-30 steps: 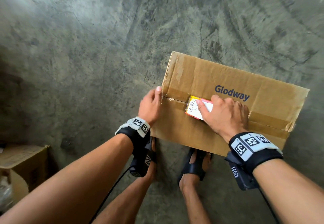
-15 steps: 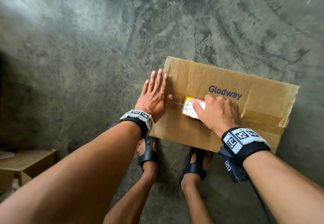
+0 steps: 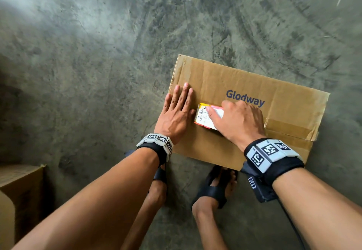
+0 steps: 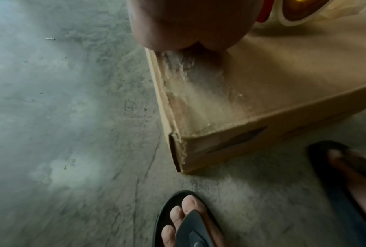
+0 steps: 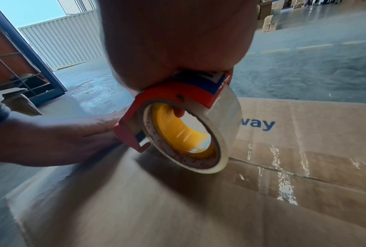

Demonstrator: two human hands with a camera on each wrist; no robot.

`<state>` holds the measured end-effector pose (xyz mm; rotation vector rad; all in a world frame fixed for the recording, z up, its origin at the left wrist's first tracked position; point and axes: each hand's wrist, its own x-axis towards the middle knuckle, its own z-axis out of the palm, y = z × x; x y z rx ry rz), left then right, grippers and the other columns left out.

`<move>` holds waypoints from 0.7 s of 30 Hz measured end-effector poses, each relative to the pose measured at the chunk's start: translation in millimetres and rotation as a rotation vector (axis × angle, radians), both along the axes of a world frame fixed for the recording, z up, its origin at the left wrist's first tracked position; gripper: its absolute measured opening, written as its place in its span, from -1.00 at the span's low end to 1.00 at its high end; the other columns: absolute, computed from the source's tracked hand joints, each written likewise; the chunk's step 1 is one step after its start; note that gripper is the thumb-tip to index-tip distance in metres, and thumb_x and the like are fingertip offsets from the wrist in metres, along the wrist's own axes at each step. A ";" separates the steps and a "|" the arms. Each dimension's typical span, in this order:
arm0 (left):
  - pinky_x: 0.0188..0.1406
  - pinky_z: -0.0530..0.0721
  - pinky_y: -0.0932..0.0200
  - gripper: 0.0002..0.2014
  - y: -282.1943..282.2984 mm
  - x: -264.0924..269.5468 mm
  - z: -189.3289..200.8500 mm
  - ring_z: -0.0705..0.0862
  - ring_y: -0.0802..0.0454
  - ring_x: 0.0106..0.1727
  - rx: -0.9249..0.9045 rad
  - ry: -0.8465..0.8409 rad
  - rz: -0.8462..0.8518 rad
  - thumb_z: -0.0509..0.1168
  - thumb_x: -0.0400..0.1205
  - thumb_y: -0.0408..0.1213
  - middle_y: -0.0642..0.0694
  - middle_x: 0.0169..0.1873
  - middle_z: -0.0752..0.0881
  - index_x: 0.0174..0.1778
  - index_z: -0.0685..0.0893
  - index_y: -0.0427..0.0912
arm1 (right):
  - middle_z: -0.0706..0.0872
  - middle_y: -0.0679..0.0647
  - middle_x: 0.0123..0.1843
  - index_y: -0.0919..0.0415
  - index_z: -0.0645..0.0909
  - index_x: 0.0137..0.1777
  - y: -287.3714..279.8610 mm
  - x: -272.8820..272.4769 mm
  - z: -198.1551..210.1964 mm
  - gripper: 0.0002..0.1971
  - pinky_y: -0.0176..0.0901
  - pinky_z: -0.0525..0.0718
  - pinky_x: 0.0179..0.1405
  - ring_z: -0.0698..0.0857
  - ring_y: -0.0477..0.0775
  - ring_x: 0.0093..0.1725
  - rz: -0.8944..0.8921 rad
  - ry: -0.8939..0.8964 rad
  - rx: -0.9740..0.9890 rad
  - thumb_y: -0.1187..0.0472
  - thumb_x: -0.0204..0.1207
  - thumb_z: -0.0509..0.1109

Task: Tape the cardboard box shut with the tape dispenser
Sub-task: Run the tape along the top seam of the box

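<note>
A brown cardboard box (image 3: 284, 112) printed "Glodway" lies flat on the concrete floor, its flaps closed along a centre seam with old tape on the right part. My right hand (image 3: 238, 121) grips a red tape dispenser (image 3: 204, 116) holding a clear tape roll (image 5: 199, 138) with a yellow core, pressed on the seam near the box's left end. My left hand (image 3: 177, 110) lies flat with straight fingers on the box's left edge, just left of the dispenser. The box's near left corner (image 4: 178, 142) shows in the left wrist view.
My two feet in black sandals (image 3: 213, 189) stand right against the box's near side. Another cardboard box (image 3: 17, 187) sits at the lower left. Bare concrete floor (image 3: 98, 53) lies to the left and beyond. A blue metal rack (image 5: 19, 66) stands further off.
My left hand went from pinching the box's left edge to lying flat on top with fingers straight. The right hand stayed on the dispenser near the left end of the seam.
</note>
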<state>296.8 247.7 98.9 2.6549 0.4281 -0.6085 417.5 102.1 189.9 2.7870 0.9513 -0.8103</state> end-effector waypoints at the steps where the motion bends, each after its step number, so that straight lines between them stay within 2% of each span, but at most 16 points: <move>1: 0.64 -0.47 0.05 -0.39 -1.9 -0.4 -1.9 -0.46 0.02 0.66 0.012 -0.011 -0.005 -0.26 0.77 0.03 0.00 0.70 -0.30 0.72 -0.24 -0.08 | 0.73 0.27 -0.15 0.17 0.68 -0.07 0.4 0.0 0.3 -0.44 0.01 0.38 -0.27 0.71 0.34 -0.13 0.007 -0.008 -0.002 -0.32 0.63 0.11; 4: 0.69 -0.33 -0.01 -0.33 -5.5 -2.0 -6.9 -0.28 0.00 0.72 0.041 -0.038 -0.005 -0.34 0.74 0.13 -0.04 0.73 -0.19 0.75 -0.11 -0.11 | 0.74 0.27 -0.14 0.17 0.69 -0.07 2.1 -1.0 0.2 -0.44 0.00 0.37 -0.27 0.72 0.33 -0.12 0.014 -0.025 -0.011 -0.31 0.62 0.11; 7: 0.70 -0.13 -0.09 -0.35 -6.7 -4.3 -11.3 -0.07 -0.09 0.76 0.103 -0.059 -0.010 -0.34 0.77 0.11 -0.11 0.75 -0.01 0.76 0.01 -0.12 | 0.75 0.26 -0.09 0.18 0.70 -0.02 5.7 -1.8 -0.6 -0.43 0.00 0.38 -0.24 0.73 0.32 -0.07 0.022 -0.030 -0.013 -0.30 0.63 0.09; 10: 0.71 -0.12 -0.09 -0.37 -9.9 -5.6 -13.8 -0.10 -0.07 0.76 0.120 -0.076 0.004 -0.26 0.77 0.07 -0.09 0.76 -0.03 0.76 0.00 -0.10 | 0.75 0.25 -0.06 0.18 0.70 0.03 5.1 -1.6 -2.0 -0.44 0.00 0.36 -0.23 0.73 0.31 -0.03 0.038 -0.028 -0.005 -0.29 0.64 0.09; 16: 0.73 -0.06 -0.11 -0.37 -8.7 -7.2 -15.8 -0.10 -0.06 0.77 0.132 -0.104 0.005 -0.25 0.77 0.08 -0.07 0.76 -0.03 0.76 0.00 -0.08 | 0.75 0.23 -0.09 0.14 0.73 0.04 -2.5 4.7 -1.9 -0.42 0.00 0.39 -0.26 0.74 0.31 -0.06 0.080 -0.033 0.031 -0.32 0.63 0.08; 21: 0.73 -0.13 -0.05 -0.37 -7.7 -9.2 -15.9 -0.13 -0.03 0.77 0.149 -0.121 0.010 -0.20 0.78 0.13 -0.04 0.76 -0.06 0.77 -0.02 -0.05 | 0.75 0.22 -0.11 0.11 0.74 0.02 -16.0 9.2 1.3 -0.41 -0.02 0.43 -0.27 0.74 0.29 -0.09 0.090 -0.036 0.040 -0.34 0.62 0.07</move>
